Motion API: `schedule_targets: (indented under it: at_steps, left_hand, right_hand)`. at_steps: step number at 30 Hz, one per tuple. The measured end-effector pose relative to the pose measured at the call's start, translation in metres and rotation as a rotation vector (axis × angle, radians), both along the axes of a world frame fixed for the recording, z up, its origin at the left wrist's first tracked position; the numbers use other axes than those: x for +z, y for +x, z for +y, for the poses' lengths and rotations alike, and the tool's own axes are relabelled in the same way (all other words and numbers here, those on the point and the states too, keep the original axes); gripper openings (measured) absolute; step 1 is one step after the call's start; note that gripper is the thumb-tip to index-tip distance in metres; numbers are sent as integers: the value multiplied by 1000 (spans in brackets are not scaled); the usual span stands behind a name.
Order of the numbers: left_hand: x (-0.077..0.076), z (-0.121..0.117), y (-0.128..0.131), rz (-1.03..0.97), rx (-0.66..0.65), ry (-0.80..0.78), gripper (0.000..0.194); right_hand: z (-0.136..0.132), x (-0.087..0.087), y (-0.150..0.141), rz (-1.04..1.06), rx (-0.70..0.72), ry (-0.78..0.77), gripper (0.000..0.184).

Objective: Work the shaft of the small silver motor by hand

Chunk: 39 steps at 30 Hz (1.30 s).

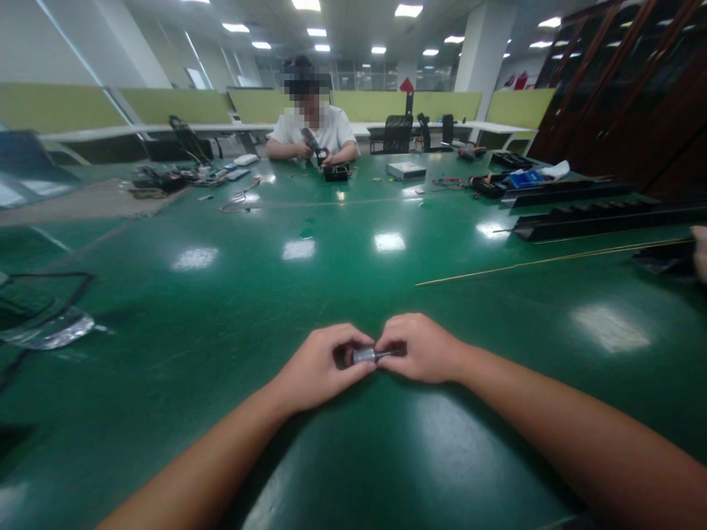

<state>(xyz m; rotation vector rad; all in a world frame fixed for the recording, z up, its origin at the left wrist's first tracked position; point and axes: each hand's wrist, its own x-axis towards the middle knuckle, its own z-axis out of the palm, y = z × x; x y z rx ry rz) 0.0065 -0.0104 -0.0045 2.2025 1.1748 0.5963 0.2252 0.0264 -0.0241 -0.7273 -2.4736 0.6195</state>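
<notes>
Close to me, just above the green table, both hands meet at a small silver metal cylinder (364,355) with a thin shaft (384,354) at its right end. My left hand (323,368) is closed, with the cylinder between thumb and fingers. On the other side, my right hand (423,348) pinches around the thin shaft. The fingers cover the ends of the piece, and its exact kind cannot be made out.
Across the green table (248,280) a person (312,125) holds a power tool. A thin yellowish rod (552,259) lies at right, near black metal channels (596,219) and another person's hand (700,254). Clear plastic (49,329) lies at left; electronic parts (166,177) sit at far left.
</notes>
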Motion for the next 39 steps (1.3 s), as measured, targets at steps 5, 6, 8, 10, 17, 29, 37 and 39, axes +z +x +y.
schedule_targets:
  at_steps: [5, 6, 8, 10, 17, 29, 37, 39]
  left_hand:
    - [0, 0, 1, 10, -2, 10, 20]
    - [0, 0, 1, 15, -7, 17, 21]
    - [0, -1, 2, 24, -11, 25, 21]
    - [0, -1, 2, 28, -11, 26, 21]
    - [0, -1, 2, 31, -17, 30, 19]
    - [0, -2, 1, 41, -19, 14, 19]
    - [-1, -1, 0, 41, -24, 18, 19]
    - [-2, -2, 0, 43, -26, 18, 19]
  right_hand:
    - [-1, 1, -1, -1, 3, 25, 10]
    - [-1, 1, -1, 1, 2, 25, 10]
    - [-2, 1, -1, 3, 1, 22, 10]
    - [-2, 0, 0, 3, 2, 16, 11]
    - [-2, 0, 1, 10, 2, 14, 12]
    - [-2, 2, 5, -33, -7, 12, 12]
    - [-2, 7, 8, -56, -15, -15, 13]
    - [-2, 8, 9, -61, -17, -20, 12]
